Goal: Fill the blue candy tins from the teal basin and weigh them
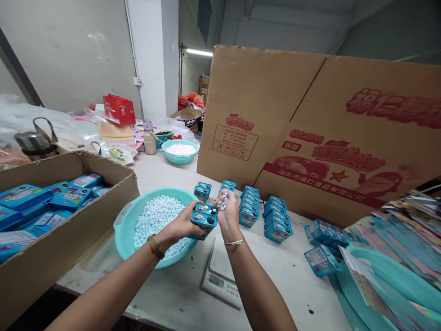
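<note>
My left hand (183,224) grips small blue boxes (204,223), seemingly two, each with a dark round opening in its top. Beside them, my right hand (230,215) is cupped around small white balls (224,200), close to the openings. Below and left, a turquoise basin (121,230) holds many more pale balls (156,216). A white digital scale (214,264) lies on the table under my hands. Just behind my hands, rows of similar blue boxes (249,206) stand upright.
An open carton (113,177) of blue packs is at left. A large printed cardboard sheet (275,115) stands behind the rows. More blue boxes (324,261) lie at right, near turquoise basins (392,262). A smaller basin (179,158) and a bottle (149,140) stand farther back.
</note>
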Demonstrator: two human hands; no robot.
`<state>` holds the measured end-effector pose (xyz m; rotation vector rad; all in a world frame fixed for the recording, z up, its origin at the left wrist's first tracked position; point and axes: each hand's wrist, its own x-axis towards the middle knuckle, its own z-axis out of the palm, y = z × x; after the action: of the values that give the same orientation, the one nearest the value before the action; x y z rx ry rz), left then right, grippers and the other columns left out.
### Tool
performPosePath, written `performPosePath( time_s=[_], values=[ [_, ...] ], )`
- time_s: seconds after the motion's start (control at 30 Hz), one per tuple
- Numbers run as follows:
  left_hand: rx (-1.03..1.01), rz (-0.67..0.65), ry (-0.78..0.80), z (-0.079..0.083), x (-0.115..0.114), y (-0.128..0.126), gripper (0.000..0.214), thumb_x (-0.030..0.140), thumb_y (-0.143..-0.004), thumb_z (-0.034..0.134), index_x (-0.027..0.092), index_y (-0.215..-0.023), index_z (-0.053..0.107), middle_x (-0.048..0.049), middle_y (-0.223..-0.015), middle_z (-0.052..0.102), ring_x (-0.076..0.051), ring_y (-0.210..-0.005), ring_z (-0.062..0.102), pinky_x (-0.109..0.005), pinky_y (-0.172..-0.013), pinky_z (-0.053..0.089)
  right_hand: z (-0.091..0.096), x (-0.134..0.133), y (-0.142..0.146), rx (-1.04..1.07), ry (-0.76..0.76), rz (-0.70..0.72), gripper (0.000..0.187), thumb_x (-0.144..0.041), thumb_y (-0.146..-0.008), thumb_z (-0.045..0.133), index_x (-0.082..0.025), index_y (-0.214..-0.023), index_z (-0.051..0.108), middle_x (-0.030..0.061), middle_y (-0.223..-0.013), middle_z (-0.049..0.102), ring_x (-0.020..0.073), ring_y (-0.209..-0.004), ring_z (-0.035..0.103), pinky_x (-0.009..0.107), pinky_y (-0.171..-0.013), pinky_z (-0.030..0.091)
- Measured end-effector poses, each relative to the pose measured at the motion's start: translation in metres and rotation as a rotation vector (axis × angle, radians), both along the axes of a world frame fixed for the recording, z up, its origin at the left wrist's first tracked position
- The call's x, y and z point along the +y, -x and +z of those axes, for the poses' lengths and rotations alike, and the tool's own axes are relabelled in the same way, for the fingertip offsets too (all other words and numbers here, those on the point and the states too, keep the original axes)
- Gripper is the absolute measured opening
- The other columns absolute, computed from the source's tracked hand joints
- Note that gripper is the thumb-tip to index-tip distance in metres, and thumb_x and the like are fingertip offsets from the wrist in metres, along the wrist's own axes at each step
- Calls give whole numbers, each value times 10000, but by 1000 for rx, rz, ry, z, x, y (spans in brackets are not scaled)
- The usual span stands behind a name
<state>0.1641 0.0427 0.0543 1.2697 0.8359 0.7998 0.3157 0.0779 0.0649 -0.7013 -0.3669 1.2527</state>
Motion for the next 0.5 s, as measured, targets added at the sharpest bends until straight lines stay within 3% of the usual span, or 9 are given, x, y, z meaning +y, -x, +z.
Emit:
performPosePath(
  time_s=[0.23,0.33,0.5],
  values=[
    [-90,-64,44,-6,-10,-46,843,73,-506,768,246,-1265,444,7,-955,658,-181,-825,624,-273,-723,469,0,-14,-57,31,-14,-16,118,-213,-790,542,-200,-699,468,-98,-533,380,41,-378,295,165,-360,284],
    [-122,-109,60,-22,-16,-62,830,81,-514,781,248,-1258,453,-5,-1001,652,-187,-875,621,-273,-747,469,-12,-25,-89,104,3,21,166,-207,-804,517,-211,-676,413,-105,-515,325,44,-363,253,153,-326,218],
    [-129,-173,133,-61,-24,-81,825,98,-526,777,264,-1263,445,-16,-1060,629,-188,-900,609,-279,-758,467,-48,-57,-136,223,37,29,196,-168,-806,490,-218,-666,362,-104,-504,296,47,-366,258,125,-326,212]
  ],
)
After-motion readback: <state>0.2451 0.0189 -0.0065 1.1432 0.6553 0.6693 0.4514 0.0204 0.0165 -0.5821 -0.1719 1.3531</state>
